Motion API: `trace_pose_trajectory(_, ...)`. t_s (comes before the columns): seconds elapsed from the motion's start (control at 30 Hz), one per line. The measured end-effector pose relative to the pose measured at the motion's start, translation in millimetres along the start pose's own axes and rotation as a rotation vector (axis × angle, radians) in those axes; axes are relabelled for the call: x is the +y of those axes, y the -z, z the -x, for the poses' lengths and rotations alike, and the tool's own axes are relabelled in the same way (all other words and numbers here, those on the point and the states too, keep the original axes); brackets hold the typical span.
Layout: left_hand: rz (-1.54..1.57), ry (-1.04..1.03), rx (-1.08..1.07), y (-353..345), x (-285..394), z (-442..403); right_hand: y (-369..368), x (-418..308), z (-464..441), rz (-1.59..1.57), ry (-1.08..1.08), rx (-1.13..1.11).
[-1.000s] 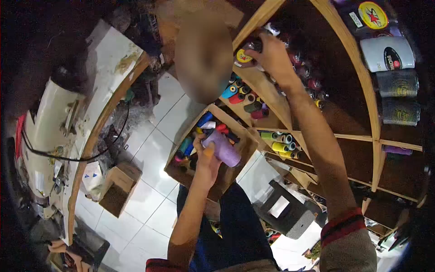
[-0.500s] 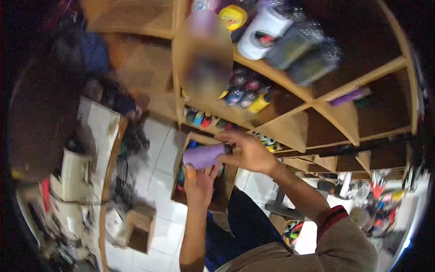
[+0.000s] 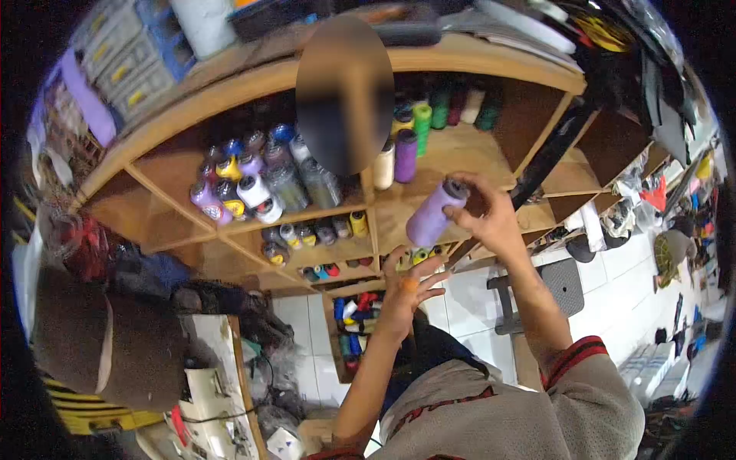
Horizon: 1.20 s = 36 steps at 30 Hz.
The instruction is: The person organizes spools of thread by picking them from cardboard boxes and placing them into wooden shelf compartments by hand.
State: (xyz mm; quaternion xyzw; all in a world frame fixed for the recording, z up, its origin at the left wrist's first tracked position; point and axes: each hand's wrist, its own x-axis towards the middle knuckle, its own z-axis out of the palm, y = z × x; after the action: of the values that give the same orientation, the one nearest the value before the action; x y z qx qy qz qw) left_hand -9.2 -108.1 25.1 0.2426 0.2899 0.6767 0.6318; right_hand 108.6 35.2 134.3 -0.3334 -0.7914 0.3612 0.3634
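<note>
A light purple spool of thread (image 3: 429, 218) hangs tilted in front of the shelf, gripped near its dark upper end. My right hand (image 3: 488, 220) is closed around that end, thumb on one side and fingers on the other. Just below the spool, my left hand (image 3: 405, 297) has its fingers spread and holds nothing. Beneath my left hand, a box (image 3: 335, 330) of colored thread spools stands low by the shelf. On the shelf board behind stand a darker purple spool (image 3: 405, 156), a cream spool (image 3: 384, 166) and a green spool (image 3: 422, 123).
The wooden shelf unit (image 3: 460, 157) spans the front, with several plastic-wrapped spools (image 3: 287, 188) in its left compartments. A grey stool (image 3: 561, 288) stands on the tiled floor at right. At lower left is a sewing machine (image 3: 207, 395) on a table. A blurred oval covers part of the shelf.
Both hands held the purple spool before; my left hand has let go and opened. My right hand has raised the spool toward the shelf. The view has swung to show more shelf.
</note>
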Motion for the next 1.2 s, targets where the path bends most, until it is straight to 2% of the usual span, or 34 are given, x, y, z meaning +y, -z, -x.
trace_pose_trajectory(0.03, -0.057, 0.012, -0.033, -10.6, 2.2, -12.9, 10.9, 6.8, -13.4, -0.022, -0.030, 0.064)
trace_pose_trajectory(0.1, -0.160, 0.039, -0.070, -30.0, 3.5, -34.4, 33.2, 7.3, -42.6, 0.163, 0.073, 0.163)
trace_pose_trajectory(0.2, -0.261, 0.086, -0.080, -45.9, 0.5, -60.8, 46.6, 27.4, -94.7, 0.204, 0.190, 0.198)
trace_pose_trajectory(0.23, -0.267, 0.099, -0.097, -50.6, 2.2, -68.8, 47.2, 36.9, -111.8, 0.261, 0.207, 0.188)
trace_pose_trajectory(0.3, -0.275, 0.118, 0.040, -61.7, 2.2, -79.9, 42.8, 60.4, -142.3, 0.378, 0.238, 0.168)
trace_pose_trajectory(0.4, -0.258, 0.087, 0.091, -66.7, -0.4, -93.7, 27.9, 92.4, -176.9, 0.553, 0.275, 0.036)
trace_pose_trajectory(0.5, -0.249, 0.072, 0.144, -60.9, -12.3, -102.1, 21.2, 104.7, -184.2, 0.416, 0.294, 0.018)
trace_pose_trajectory(0.6, -0.234, 0.081, 0.192, -49.4, -21.9, -104.3, 21.8, 120.7, -187.0, 0.512, 0.256, 0.032)
trace_pose_trajectory(0.7, -0.239, 0.086, 0.215, -41.5, -27.8, -102.9, 21.2, 129.7, -186.6, 0.457, 0.245, 0.102)
trace_pose_trajectory(0.9, -0.262, 0.037, 0.147, -28.0, -35.8, -93.3, 12.0, 132.7, -164.6, 0.242, 0.065, 0.170)
trace_pose_trajectory(0.97, -0.308, 0.038, 0.188, -29.4, -32.8, -86.9, -11.2, 196.6, -167.0, 0.131, 0.085, 0.202)
trace_pose_trajectory(1.03, -0.320, 0.047, 0.219, -27.0, -31.6, -79.1, -15.7, 187.9, -159.6, 0.185, 0.084, 0.216)
trace_pose_trajectory(1.2, -0.302, 0.041, 0.253, -8.0, -40.3, -57.2, -17.5, 171.1, -150.2, 0.627, -0.021, 0.248)
